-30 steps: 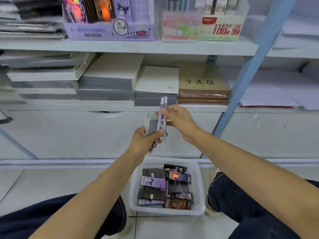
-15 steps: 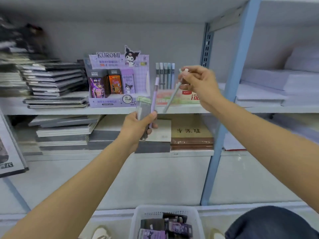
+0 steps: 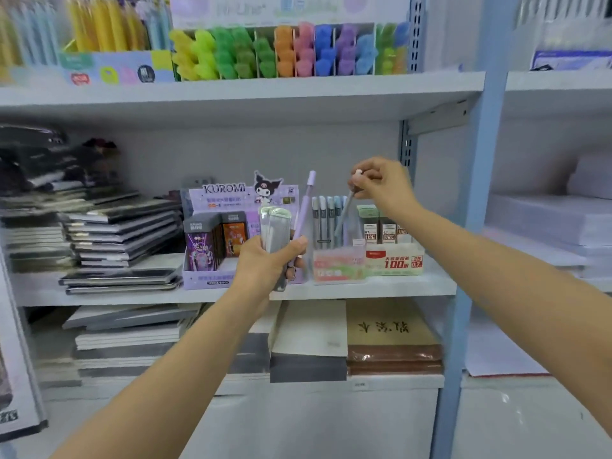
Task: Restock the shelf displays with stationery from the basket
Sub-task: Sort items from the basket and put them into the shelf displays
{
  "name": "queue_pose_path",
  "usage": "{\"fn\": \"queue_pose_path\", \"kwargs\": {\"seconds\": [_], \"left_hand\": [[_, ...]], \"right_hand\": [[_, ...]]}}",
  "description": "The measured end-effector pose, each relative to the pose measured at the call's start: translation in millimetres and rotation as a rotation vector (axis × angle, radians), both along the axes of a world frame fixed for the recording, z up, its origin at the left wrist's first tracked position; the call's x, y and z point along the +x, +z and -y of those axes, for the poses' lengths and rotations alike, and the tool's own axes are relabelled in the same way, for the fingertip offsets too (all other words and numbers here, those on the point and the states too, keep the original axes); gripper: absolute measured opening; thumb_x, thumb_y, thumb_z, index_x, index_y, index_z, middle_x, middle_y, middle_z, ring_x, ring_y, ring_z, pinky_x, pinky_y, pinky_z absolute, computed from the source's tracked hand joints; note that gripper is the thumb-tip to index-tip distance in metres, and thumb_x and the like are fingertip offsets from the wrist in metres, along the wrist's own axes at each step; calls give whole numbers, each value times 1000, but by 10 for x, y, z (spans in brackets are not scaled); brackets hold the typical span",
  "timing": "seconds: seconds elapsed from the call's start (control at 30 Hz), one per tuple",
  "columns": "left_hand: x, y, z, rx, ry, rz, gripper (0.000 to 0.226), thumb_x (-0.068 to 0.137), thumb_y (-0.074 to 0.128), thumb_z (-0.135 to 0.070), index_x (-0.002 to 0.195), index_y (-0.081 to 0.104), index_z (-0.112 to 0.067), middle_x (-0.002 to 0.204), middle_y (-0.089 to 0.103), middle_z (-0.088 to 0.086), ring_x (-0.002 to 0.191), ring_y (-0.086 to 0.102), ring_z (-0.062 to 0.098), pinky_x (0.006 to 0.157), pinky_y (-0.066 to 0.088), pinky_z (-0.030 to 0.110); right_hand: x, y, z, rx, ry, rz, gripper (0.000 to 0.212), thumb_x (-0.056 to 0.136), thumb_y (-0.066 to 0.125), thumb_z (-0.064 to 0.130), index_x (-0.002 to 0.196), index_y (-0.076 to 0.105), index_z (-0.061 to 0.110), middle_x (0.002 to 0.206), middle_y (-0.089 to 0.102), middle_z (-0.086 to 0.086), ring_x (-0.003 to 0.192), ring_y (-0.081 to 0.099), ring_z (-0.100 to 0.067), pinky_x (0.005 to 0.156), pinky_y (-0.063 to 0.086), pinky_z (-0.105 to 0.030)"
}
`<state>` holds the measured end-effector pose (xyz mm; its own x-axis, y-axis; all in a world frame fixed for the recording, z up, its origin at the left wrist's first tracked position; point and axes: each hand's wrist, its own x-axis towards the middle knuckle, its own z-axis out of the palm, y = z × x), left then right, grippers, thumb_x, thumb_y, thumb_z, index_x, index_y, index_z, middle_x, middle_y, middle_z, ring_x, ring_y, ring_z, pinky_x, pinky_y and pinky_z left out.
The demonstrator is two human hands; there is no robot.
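Note:
My left hand point(image 3: 270, 263) grips a purple pen point(image 3: 305, 207) and a couple of grey lead cases with pale green caps point(image 3: 276, 233), all held upright in front of the middle shelf. My right hand point(image 3: 384, 183) pinches the top of a grey pen point(image 3: 344, 212), whose tip angles down into the clear pen display box point(image 3: 337, 260), where a few pale blue and white pens point(image 3: 326, 215) stand. The purple Kuromi display box point(image 3: 215, 240) sits just left of it. The basket is out of view.
A lead refill display point(image 3: 394, 256) stands right of the pen box. Stacks of notebooks point(image 3: 122, 240) fill the shelf's left side and the shelf below. Coloured highlighters point(image 3: 281, 51) line the top shelf. A blue upright post point(image 3: 473, 226) runs down at right.
The view has tilted up from the basket to the shelves. My right hand has carried one pen away from my left hand to the clear pen box. My left hand keeps the rest.

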<state>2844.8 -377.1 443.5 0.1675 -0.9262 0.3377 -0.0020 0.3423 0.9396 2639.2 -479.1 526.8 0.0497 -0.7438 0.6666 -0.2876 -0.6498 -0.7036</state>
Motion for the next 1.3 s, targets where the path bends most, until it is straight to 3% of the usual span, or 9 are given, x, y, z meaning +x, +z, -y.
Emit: {"fn": "queue_pose_path", "kwargs": {"seconds": [0.27,0.67,0.93,1.03,1.17,1.23,1.3], "left_hand": [[40,46,333,17,-49,-30,19,82,76,-26,87,69,-9,61,66,4,44,52,10,42,42,21],[32,-29,401,13,-65,1,20,78,77,-24,88,68,-8,60,67,6,44,54,11,40,41,20],[43,-29,393,15,-68,-15,25,77,78,-21,93,66,-6,60,68,5,45,59,11,44,45,23],[77,-34,386,32,-57,-11,30,76,78,-22,96,66,-2,62,69,4,48,61,12,46,47,24],[91,-27,368,38,-54,23,33,77,78,-22,100,64,-3,62,69,1,53,64,12,46,48,24],[78,-18,354,27,-52,47,29,78,78,-21,98,64,-6,59,68,0,52,64,12,47,49,25],[46,-6,346,13,-50,73,24,78,78,-18,94,64,-8,58,67,-1,52,63,13,48,51,23]], "right_hand": [[61,-106,299,25,-22,-233,12,91,63,9,102,66,6,88,71,-6,81,71,-11,71,59,-22],[-29,-141,394,2,24,-196,6,91,63,7,93,64,12,81,71,1,75,71,-2,63,55,-14],[86,-105,407,53,70,-237,12,91,63,6,100,57,10,84,73,-11,79,72,-14,68,59,-25],[133,-188,446,50,-19,-311,10,88,67,7,91,60,12,82,71,-8,78,71,-18,74,60,-31],[158,-231,449,-78,-223,-498,18,87,69,18,104,71,13,100,60,-2,88,55,-12,85,49,-28],[167,-207,369,-106,-219,-410,22,91,64,26,111,68,17,104,55,1,89,51,-9,84,46,-26],[167,-171,226,-107,-84,-152,19,94,58,31,109,64,19,102,60,4,91,56,-7,87,50,-28]]}}
